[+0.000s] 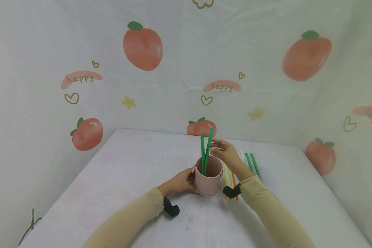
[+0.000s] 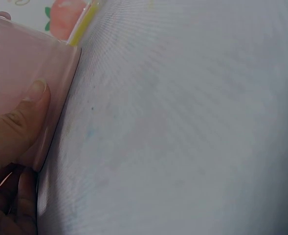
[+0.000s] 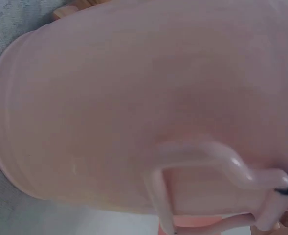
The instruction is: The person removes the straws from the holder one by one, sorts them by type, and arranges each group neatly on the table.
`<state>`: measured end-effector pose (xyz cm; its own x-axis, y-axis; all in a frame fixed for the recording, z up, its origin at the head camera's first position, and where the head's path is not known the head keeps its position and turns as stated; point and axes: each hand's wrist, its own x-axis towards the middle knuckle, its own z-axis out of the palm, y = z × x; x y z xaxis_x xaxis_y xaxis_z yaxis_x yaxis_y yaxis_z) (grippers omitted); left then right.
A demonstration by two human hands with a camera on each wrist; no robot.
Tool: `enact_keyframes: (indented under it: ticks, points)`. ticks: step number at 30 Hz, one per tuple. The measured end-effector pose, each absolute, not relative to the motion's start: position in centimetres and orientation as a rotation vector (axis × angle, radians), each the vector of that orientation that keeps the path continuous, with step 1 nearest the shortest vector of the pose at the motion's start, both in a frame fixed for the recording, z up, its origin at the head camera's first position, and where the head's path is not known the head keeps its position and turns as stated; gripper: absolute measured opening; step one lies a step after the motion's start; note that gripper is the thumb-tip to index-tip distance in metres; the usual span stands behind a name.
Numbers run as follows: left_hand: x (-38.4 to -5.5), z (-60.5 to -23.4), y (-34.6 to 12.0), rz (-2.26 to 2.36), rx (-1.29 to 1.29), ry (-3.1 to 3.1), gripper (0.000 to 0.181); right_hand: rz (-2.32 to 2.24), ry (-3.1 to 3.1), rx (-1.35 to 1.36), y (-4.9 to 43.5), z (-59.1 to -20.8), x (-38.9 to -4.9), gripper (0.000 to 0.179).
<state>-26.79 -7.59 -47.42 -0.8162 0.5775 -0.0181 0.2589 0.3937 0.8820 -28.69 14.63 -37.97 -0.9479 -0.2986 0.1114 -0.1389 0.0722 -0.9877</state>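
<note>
A small pink metal bucket (image 1: 206, 184) with little side handles stands upright on the table. My left hand (image 1: 181, 181) grips it from the left side, with the thumb (image 2: 33, 100) laid along its wall in the left wrist view. Two slim green sticks with dark print (image 1: 203, 151), like wrapped straws, stand in the bucket and lean apart at the top. Beside their upper ends is my right hand (image 1: 227, 155), its fingers extended toward the right-hand stick and not curled round it. The bucket wall and a pink handle (image 3: 197, 156) fill the right wrist view.
Right of the bucket lie more green sticks (image 1: 255, 165), a white one (image 1: 243, 157), and yellow and orange ones (image 1: 233, 177), partly hidden by my right arm. A white cloth with printed fruit (image 1: 142, 48) hangs behind the white-covered table (image 1: 127, 162).
</note>
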Motion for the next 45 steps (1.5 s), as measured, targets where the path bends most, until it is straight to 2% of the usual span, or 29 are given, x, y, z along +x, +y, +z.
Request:
enact_keyframes:
  ticks: [9, 45]
  points:
    - [-26.69, -47.3, -7.6, 1.394, 0.705, 2.339, 0.087, -1.893, 2.346, -0.432, 14.2, -38.43, -28.66, 0.049]
    - [-26.87, -47.44, -7.64, 1.392, 0.713, 2.324, 0.087, -1.938, 2.385, -0.395, 13.75, -38.65, -28.77, 0.036]
